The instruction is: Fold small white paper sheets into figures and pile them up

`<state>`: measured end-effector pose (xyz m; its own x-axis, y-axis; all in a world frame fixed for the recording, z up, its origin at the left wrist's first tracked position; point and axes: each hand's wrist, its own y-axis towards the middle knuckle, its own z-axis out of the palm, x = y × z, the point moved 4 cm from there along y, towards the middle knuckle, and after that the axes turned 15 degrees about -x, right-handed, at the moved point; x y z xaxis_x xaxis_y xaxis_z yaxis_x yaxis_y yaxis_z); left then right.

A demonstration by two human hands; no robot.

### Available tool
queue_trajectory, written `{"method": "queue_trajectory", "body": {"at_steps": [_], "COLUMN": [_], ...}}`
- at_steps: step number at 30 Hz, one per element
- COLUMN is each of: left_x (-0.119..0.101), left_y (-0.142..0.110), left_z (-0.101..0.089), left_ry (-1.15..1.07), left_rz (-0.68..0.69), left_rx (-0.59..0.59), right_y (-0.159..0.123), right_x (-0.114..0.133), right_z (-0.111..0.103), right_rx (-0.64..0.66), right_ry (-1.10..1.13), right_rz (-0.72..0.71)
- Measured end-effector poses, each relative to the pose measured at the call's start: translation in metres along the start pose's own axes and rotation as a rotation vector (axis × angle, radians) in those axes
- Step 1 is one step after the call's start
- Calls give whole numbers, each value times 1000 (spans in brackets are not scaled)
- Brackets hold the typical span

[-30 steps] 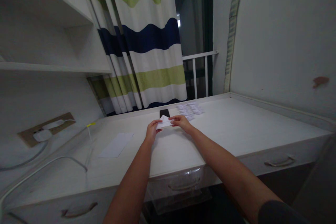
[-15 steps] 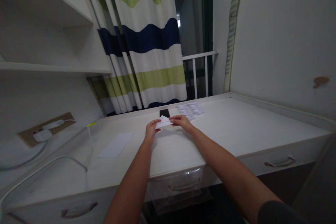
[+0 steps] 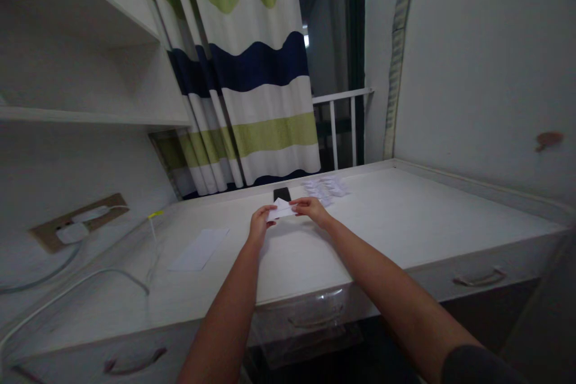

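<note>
Over the white desk point(image 3: 382, 216), left hand point(image 3: 258, 223) and right hand point(image 3: 315, 211) pinch 1 folded paper point(image 3: 281, 210)

I could read no text, label, brand, number or sign anywhere, neither on the folded paper point(image 3: 281, 212) I held, nor on the flat sheet point(image 3: 199, 250), the black object point(image 3: 281, 194) or the white plug point(image 3: 72, 233).

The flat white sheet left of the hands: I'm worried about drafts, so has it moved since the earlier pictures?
No. The flat white sheet shows no shift in any direction, judged against the front edge of the desk.
</note>
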<state>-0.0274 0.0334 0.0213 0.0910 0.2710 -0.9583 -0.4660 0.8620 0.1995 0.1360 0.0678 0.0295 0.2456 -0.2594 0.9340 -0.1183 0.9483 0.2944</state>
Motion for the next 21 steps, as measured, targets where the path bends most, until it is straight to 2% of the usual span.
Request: {"method": "queue_trajectory", "body": {"at_steps": [4,15,21], "left_x": [-1,-2,-2], "left_y": [0,-1,-2], "left_z": [0,-1,0], "left_ry": [20,1,-14], "left_rz": [30,35,12], "left_rx": [-11,-63,-7], "right_y": [0,-5,1], "right_x": [-2,4,-1], "right_z": [2,1,-3], "right_rx": [54,98,62], "right_ry": [-22,-39,14], "right_rz": [-2,29,68]}}
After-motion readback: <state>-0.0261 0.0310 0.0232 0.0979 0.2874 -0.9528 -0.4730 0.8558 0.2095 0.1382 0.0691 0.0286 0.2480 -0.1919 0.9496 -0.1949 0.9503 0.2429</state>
